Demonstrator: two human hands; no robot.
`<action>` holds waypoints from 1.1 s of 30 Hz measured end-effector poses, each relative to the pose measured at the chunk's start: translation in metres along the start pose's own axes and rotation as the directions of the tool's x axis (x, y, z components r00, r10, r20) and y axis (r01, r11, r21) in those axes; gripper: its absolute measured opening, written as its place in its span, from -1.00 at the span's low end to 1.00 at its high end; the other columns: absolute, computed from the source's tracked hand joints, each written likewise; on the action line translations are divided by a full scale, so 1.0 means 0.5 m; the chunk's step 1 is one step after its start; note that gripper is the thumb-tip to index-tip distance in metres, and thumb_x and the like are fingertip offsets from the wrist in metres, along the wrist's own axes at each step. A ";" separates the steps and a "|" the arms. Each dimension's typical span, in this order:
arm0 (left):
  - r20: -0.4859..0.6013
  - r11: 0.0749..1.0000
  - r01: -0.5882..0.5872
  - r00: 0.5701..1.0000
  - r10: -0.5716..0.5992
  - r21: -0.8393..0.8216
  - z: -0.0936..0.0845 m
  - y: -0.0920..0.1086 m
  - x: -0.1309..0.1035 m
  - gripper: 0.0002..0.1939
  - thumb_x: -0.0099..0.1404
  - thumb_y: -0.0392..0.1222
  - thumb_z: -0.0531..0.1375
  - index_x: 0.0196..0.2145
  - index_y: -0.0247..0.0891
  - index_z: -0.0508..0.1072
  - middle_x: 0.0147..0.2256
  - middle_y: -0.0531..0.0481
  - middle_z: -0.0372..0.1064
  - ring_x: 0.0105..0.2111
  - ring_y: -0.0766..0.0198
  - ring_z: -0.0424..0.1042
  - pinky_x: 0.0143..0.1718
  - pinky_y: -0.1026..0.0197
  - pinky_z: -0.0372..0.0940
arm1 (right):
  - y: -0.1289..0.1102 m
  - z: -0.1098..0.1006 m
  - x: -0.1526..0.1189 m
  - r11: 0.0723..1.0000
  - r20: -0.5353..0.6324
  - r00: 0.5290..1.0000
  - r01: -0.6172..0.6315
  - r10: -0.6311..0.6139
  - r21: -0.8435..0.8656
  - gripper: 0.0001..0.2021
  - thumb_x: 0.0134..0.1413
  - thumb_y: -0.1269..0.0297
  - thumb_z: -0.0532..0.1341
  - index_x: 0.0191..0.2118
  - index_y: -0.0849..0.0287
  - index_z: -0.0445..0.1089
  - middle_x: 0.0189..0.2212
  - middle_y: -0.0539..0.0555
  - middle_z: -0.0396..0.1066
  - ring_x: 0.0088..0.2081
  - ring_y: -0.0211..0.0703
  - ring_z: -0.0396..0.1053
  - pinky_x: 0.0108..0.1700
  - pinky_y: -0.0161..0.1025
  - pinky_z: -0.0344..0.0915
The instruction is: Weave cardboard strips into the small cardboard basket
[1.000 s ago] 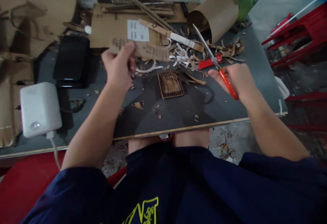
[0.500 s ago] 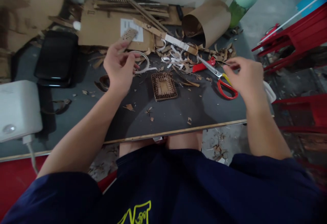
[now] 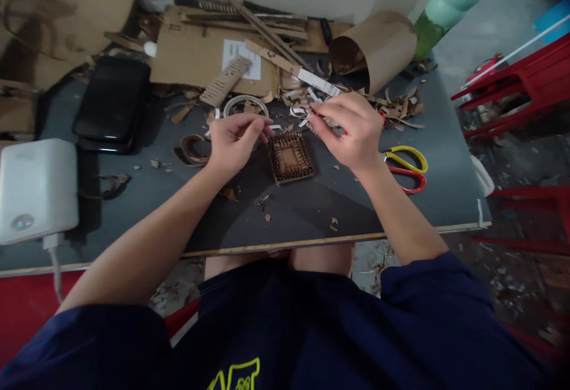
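My left hand (image 3: 236,143) hovers over the table at the left edge of a small square cardboard piece (image 3: 290,157) with a ridged, corrugated border. Its fingers are loosely curled and slightly apart, with nothing visible in them. Just beyond them a pale ring-shaped roll of tape (image 3: 227,107) lies on the table. To the right of the cardboard piece, my right hand (image 3: 350,132) pinches a small dark-brown strip (image 3: 314,107), mostly hidden by the fingertips. Scissors (image 3: 407,151) with one yellow and one red handle lie beside my right wrist, their blades hidden behind the hand.
Cardboard sheets (image 3: 178,51), a slotted cardboard strip (image 3: 225,80) and paper scraps lie at the back. A cardboard tube (image 3: 387,48) and a green bottle (image 3: 440,13) stand back right. On the left are a black case (image 3: 113,102) and a white box (image 3: 38,191) with a cable.
My left hand has let go of the tape roll, now on the table, and moved down and right. My right hand has swung left from beside the scissors towards the square cardboard piece.
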State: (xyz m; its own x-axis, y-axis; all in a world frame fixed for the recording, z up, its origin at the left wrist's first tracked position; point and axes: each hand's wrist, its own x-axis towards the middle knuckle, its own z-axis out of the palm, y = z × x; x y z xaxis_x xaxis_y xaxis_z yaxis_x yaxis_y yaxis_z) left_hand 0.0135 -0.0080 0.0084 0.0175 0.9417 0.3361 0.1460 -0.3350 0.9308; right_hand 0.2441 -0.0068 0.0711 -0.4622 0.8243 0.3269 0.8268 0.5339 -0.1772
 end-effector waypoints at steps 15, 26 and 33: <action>0.433 0.815 0.497 0.831 -0.349 -0.297 0.021 0.019 -0.008 -0.59 -0.04 0.06 0.53 -0.37 -0.31 0.63 -0.41 -0.09 0.61 -0.52 0.31 0.56 -0.51 0.39 0.50 | 0.023 0.088 -0.032 0.948 -0.129 0.940 0.319 -0.315 0.009 -0.66 0.39 0.29 0.07 0.11 -0.06 0.50 -0.06 0.07 0.57 0.00 -0.14 0.49 0.08 -0.15 0.40; 0.290 0.800 0.410 0.907 -0.306 -0.439 0.033 0.007 -0.006 -0.46 -0.25 0.09 0.59 -0.41 -0.27 0.52 -0.47 0.06 0.56 -0.53 0.32 0.56 -0.50 0.38 0.51 | 0.005 0.098 -0.053 0.892 -0.266 0.878 0.438 -0.399 0.108 -0.72 0.33 0.23 0.17 0.07 0.05 0.50 -0.12 0.07 0.59 -0.10 -0.17 0.51 -0.03 -0.19 0.44; 0.316 0.757 0.449 0.890 -0.330 -0.474 0.034 0.002 -0.003 -0.45 -0.33 0.05 0.61 -0.50 -0.30 0.48 -0.51 0.06 0.54 -0.58 0.40 0.50 -0.51 0.42 0.46 | -0.012 0.102 -0.049 0.908 -0.251 0.909 0.379 -0.331 0.176 -0.79 0.33 0.24 0.17 -0.08 0.09 0.55 -0.20 0.08 0.62 -0.17 -0.19 0.56 -0.10 -0.21 0.46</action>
State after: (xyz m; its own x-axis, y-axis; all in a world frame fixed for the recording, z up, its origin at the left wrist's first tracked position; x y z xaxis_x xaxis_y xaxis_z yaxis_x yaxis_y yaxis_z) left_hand 0.0303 -0.0093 0.0062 0.2798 0.9586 -0.0534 -0.3505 0.1537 0.9239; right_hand 0.2340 -0.0207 0.0169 -0.6135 0.5255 0.5894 0.5189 0.8309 -0.2007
